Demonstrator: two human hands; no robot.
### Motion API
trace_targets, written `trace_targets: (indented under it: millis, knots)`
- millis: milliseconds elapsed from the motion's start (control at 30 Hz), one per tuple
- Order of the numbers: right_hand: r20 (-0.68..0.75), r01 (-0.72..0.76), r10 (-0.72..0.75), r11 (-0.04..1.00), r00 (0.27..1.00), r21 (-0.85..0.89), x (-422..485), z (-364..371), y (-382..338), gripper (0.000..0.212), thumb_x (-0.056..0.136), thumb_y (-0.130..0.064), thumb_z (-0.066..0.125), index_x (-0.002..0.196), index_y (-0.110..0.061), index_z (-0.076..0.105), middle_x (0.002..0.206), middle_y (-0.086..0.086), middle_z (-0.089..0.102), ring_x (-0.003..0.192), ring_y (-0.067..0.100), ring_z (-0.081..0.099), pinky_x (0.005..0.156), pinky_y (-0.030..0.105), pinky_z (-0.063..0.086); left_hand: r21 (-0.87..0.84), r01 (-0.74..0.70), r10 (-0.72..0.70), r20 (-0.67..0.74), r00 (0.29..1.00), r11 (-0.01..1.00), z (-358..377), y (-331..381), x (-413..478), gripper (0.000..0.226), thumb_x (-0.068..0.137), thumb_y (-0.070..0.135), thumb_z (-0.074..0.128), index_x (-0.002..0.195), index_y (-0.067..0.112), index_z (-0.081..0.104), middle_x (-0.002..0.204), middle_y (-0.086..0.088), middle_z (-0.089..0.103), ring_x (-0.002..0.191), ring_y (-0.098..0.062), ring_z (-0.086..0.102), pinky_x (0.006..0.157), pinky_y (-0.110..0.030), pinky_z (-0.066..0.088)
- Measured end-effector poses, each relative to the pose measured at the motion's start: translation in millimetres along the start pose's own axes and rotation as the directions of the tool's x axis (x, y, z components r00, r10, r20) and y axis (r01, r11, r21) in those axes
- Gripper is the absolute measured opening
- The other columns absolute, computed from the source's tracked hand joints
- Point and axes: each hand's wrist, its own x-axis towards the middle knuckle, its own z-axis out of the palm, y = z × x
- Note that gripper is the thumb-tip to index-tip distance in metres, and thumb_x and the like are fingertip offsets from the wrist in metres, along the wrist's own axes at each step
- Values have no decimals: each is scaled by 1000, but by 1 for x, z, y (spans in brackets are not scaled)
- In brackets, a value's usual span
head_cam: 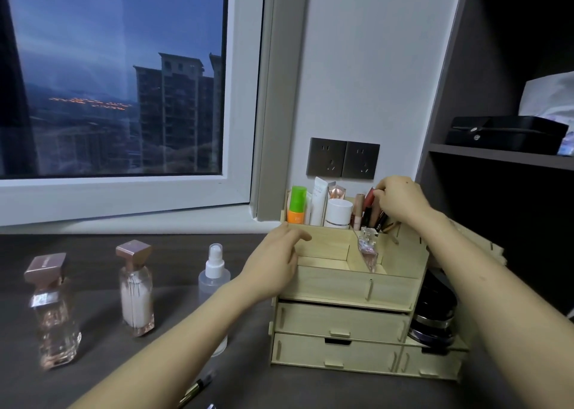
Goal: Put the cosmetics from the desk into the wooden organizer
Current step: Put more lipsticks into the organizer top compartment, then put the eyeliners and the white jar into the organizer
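Right hand (400,202) grip clamped: fingertips pinch the top of a red tube (369,198), which hangs just below the grip in the back-right slot of the wooden organizer (341,321), leaning slightly. Left hand (276,262) grip apart, fingers relaxed on the organizer's left wall. Likely next pick is the spray bottle (214,278): on the counter (102,355), just left of the left grip, long axis vertical. Left hand is nearer. The perfume bottles (136,290) are further left.

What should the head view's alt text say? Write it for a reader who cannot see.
A person's right hand pinches a red tube at the back of a wooden organizer; the left hand rests on its left edge. Two perfume bottles and a spray bottle stand on the desk beside it.
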Motion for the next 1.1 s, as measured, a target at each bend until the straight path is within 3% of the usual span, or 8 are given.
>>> trace_targets:
  millis: [233,400,567,733,867,933,1000,1100]
  knots:
    - [58,151,-140,920,988,-362,-9,1,-9,35,91,-4,41,117,-18,61,117,10,64,108,31,53,75,33,46,-4,36,-36,22,999,999,-3,4,-2,43,84,-3,36,120,12,53,126,-6,51,112,-23,49,97,-29,38]
    - [86,151,-125,789,988,-596,-18,0,-27,28,91,-11,46,115,-11,60,115,12,59,109,28,48,72,33,41,-1,50,-50,30,998,999,-7,9,-4,41,86,-1,37,123,10,51,128,-7,52,112,-23,51,97,-32,40]
    - [111,140,-91,783,990,-606,-29,6,-37,37,91,-18,49,125,-5,48,121,13,57,113,30,47,85,36,43,-33,87,-88,-42,995,996,-14,13,-20,34,92,12,42,126,14,49,110,-5,59,110,-23,53,90,-29,39]
    - [131,68,10,816,991,-574,-39,16,-44,68,90,-24,49,146,-3,17,138,23,45,129,38,38,105,44,34,17,42,-40,-101,994,999,-36,12,-50,36,89,16,50,125,15,52,124,-6,59,119,-22,49,102,-33,36]
    - [55,37,2,728,998,-684,-45,9,-56,41,86,-27,52,122,-7,50,116,12,57,107,29,50,92,38,40,42,88,-83,-111,990,995,-62,0,-77,35,87,13,51,122,15,56,125,-3,60,118,-20,52,97,-31,41]
    - [-59,-20,-23,768,998,-640,-52,2,-67,34,82,-20,55,114,-5,55,105,12,59,99,29,51,85,37,39,62,160,-156,-70,985,985,-73,-11,-92,31,87,14,51,116,17,59,120,-2,63,109,-19,57,90,-27,42]
    - [-199,22,-128,885,972,-465,-65,-1,-81,28,77,-6,54,105,-1,57,99,16,62,97,34,52,83,39,37,122,269,-273,23,962,955,-80,-23,-107,27,87,17,50,111,20,61,114,-2,65,102,-19,60,86,-28,46]
    - [-277,357,-391,919,878,-166,-114,-3,-111,21,78,-4,54,93,-4,68,91,16,70,90,36,57,76,39,41,248,368,-424,235,875,896,-81,-39,-132,23,84,21,53,104,18,64,109,-3,67,98,-20,62,79,-26,47]
